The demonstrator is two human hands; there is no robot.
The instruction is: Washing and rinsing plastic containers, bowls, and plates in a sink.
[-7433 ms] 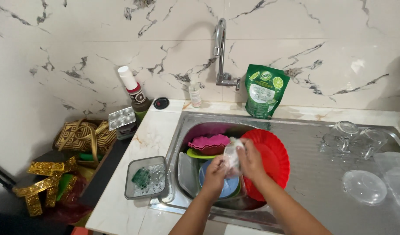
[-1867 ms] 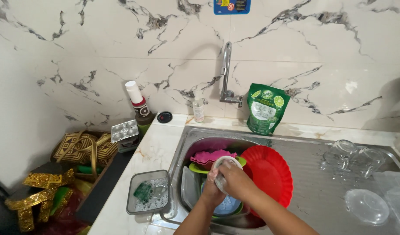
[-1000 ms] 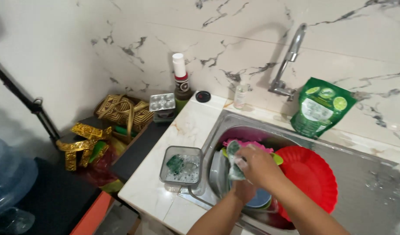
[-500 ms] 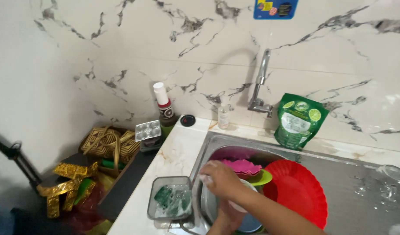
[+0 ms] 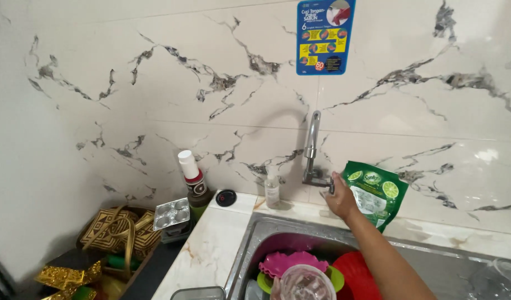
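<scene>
Half a second ago the right hand hovered low over the sink beside the soapy container; now it has risen to the wall and reaches the tap handle at the base of the chrome faucet, its fingers curled about the handle, touching it. The view has also tilted up, so a blue poster on the marble wall now shows. The left hand is barely visible at the bottom edge, under a clear glass that stands mouth-up over the sink; whether its fingers grip the glass cannot be told. Behind the glass lie a pink scalloped bowl, a green dish and a red plate. A green soap pouch leans on the wall just right of the hand.
</scene>
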